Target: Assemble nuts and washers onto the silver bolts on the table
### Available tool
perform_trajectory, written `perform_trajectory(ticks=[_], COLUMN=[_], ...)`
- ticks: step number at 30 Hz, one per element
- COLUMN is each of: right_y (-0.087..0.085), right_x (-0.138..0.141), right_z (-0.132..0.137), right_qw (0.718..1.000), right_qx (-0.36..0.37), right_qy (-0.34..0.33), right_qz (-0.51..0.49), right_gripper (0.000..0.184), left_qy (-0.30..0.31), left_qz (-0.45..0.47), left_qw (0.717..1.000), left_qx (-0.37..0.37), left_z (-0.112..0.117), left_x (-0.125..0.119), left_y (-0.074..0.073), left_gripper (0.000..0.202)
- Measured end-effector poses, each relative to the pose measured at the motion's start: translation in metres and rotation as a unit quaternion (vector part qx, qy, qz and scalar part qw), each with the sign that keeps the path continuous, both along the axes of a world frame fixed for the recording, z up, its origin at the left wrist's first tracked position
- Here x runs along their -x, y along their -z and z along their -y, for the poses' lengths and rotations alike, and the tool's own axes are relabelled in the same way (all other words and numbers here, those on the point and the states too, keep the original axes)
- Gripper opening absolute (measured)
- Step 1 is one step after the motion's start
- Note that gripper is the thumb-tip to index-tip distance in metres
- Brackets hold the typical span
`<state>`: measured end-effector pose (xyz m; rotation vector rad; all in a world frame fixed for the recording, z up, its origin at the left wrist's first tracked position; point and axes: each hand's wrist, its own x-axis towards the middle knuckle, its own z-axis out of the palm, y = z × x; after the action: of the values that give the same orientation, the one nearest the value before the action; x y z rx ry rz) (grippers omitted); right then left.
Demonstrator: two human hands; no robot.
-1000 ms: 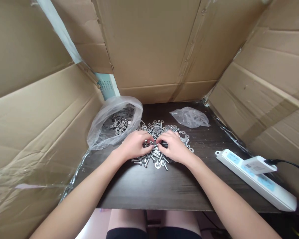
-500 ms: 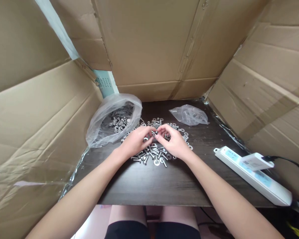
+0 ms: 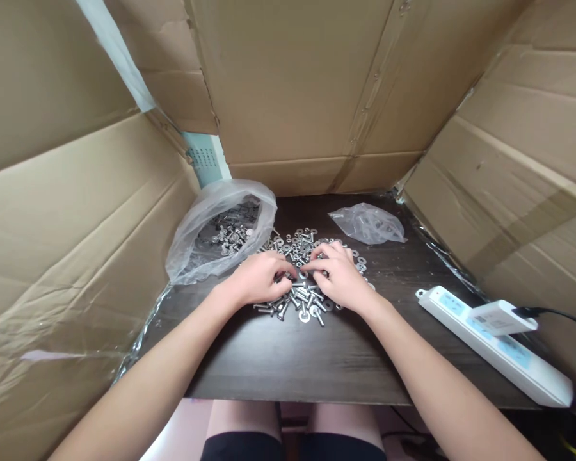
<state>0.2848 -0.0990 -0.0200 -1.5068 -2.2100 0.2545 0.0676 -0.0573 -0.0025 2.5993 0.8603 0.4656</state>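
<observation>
brown cardboard sheets [image 3: 292,83] wall in the scene across the top, the left and the right of the frame. a dark wood-grain table [image 3: 292,358] fills the centre and lower middle. a white power strip [image 3: 532,374] lies slanted at the lower right, with a white plug [image 3: 502,318] seated on it. an open clear plastic bag [image 3: 221,224] sits at centre left, its mouth facing right and metal parts showing inside. the pile of bolts and washers [image 3: 302,304] is spread on the table at the centre of the frame, just right of that bag's mouth. the left hand [image 3: 256,280] and right hand [image 3: 340,278] rest palm down on the pile, fingers bent, their fingertips nearly meeting in the middle of it. whether either hand pinches a piece cannot be told, as the fingers hide what is under them. a smaller crumpled bag [image 3: 368,224] lies at upper centre right, apart from the hands.
</observation>
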Motion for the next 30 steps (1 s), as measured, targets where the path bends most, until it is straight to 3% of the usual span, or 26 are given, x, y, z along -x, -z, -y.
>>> perform_trajectory(ticks=[4,13,25,30], right_y=[0.002,-0.002,-0.015,-0.016], right_x=[0.002,0.003,0.007,0.007], right_z=[0.0,-0.002,-0.003,-0.005], right_qw=[1.0,0.994,0.994,0.991], right_qx=[0.012,0.104,0.087,0.114], right_qy=[0.017,0.04,0.011,0.006], right_qz=[-0.01,-0.011,0.07,0.067], right_gripper=[0.018,0.014,0.008,0.008], left_qy=[0.015,0.0,-0.046,-0.044], left_qz=[-0.009,-0.001,0.028,0.054], left_qw=[1.0,1.0,0.998,0.997], left_qx=[0.009,0.003,-0.021,-0.031], left_z=[0.001,0.002,-0.003,-0.004], left_x=[-0.001,-0.002,-0.001,-0.001], left_y=[-0.002,-0.002,0.004,0.007], left_gripper=[0.03,0.029,0.023,0.022])
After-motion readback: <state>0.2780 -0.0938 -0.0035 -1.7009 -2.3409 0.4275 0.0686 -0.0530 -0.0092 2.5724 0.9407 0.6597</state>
